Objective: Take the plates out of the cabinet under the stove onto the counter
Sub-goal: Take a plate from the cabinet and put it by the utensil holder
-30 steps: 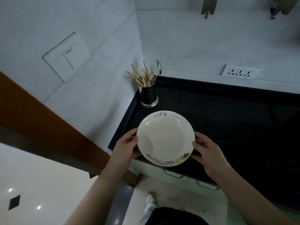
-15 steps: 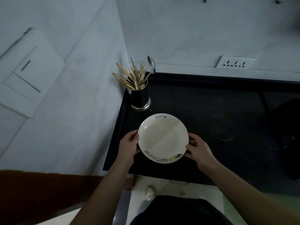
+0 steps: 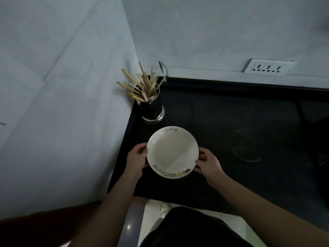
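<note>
Since the earlier frames we have carried the plate (image 3: 172, 152) forward from over the front edge to well above the dark desk (image 3: 222, 122), and our view has tipped down so the wall switch has slid out of sight while the utensil holder (image 3: 153, 109) with its chopsticks (image 3: 137, 86) now stands just beyond the plate's far rim. We hold the plate level between both hands: our left hand (image 3: 137, 158) grips the left rim, thumb on top and the other fingers curled out of sight beneath, and our right hand (image 3: 208, 163) grips the right rim with its fingers (image 3: 202, 158) curled round the edge. Whether the plate's base already touches the desk we cannot tell; it looks very close to the surface or just resting on it. We judge this to be the setting-down step for this plate, near the left corner of the desk. Next we need to lower it flat, keeping the far rim clear of the utensil holder, then slide our fingers out from under both sides without tipping it. After that, we expect a return to the cabinet under the stove, which lies out of view, for any plates left there.
</note>
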Motion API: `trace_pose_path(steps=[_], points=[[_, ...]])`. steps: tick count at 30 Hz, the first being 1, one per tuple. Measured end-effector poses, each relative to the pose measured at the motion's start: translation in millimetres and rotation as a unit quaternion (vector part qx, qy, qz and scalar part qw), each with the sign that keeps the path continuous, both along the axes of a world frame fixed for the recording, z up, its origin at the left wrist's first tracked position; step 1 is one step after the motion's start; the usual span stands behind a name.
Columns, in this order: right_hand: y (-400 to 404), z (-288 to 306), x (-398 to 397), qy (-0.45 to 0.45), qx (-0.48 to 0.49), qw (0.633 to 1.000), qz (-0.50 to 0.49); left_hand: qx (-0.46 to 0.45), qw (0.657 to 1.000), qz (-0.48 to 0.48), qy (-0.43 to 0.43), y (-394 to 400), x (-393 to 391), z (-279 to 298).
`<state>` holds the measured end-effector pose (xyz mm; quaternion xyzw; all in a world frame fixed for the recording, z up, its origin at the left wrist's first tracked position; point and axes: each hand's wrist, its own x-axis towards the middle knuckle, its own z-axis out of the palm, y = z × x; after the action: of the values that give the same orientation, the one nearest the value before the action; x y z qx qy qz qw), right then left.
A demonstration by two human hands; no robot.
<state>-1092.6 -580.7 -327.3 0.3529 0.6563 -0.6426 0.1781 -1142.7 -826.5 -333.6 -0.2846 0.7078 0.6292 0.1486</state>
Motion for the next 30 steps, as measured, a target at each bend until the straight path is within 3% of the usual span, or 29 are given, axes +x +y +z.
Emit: trace_pose_path(steps=[16, 25, 30], points=[[1, -15, -5, 0.012, -0.022, 1.000, -0.004, -0.066, 0.996, -0.043, 0.037, -3, -17, -14], [9, -11, -12, 0.010, 0.036, 0.997, 0.070, -0.181, 0.974, -0.125, 0.048, -6, -23, -15], [24, -2, -10, 0.004, 0.049, 0.993, 0.110, -0.260, 0.956, -0.124, 0.047, -2, -16, -7]])
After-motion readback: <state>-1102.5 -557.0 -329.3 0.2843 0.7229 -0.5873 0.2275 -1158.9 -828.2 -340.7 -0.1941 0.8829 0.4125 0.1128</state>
